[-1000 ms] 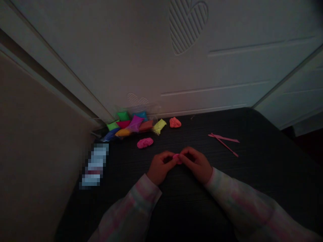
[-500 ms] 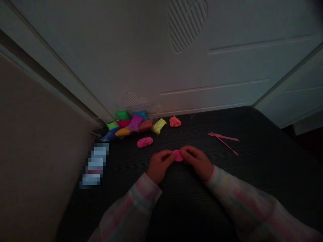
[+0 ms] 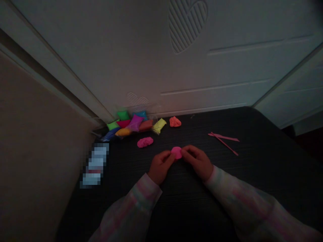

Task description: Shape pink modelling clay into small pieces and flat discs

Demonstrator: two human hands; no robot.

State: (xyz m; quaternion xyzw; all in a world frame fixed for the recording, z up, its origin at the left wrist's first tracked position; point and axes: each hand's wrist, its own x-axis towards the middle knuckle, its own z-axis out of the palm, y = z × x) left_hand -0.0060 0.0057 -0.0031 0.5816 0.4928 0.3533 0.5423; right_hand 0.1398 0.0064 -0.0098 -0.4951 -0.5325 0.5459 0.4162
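Note:
A small pink lump of clay sits between my two hands, just above the dark table. My left hand pinches its left side with the fingertips. My right hand pinches its right side, fingers curled. Both wrists are in pale striped sleeves. The light is dim.
A second pink clay lump lies to the upper left, an orange-red lump further back. Several coloured clay packets are piled against the white door. Pink plastic tools lie crossed to the right. A blurred packet rests at the left edge.
The pink clay piece now shows more as a rounder disc and sits slightly higher between my fingertips. My hands have barely shifted.

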